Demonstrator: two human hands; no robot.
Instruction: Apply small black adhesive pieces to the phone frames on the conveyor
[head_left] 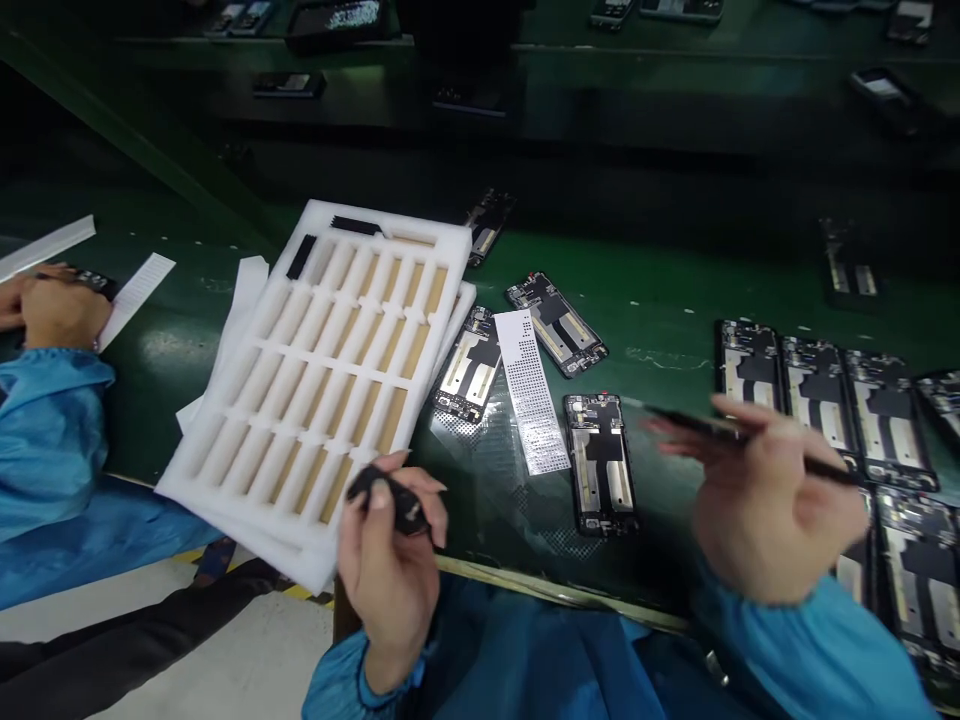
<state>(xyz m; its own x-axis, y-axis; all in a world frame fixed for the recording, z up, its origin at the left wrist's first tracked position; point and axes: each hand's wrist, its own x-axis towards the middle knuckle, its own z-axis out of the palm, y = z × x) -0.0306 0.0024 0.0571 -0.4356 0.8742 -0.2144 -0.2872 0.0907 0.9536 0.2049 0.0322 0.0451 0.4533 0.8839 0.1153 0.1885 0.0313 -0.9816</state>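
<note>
My left hand is closed around a small dark black part, held between thumb and fingers beside the lower right corner of a white foam tray. That tray has rows of slots, and some black pieces sit in its top end. In my right hand, blurred by motion, are slim black tweezers with the tip pointing left. Below and left of the tip lies an opened phone with its inner board showing. A white sheet of small black dots lies between it and another opened phone.
Several opened phones stand in rows at the right on the green bench. Another phone lies above the dotted sheet. At the left, a co-worker's hands work near a paper strip. A dark shelf runs across the back.
</note>
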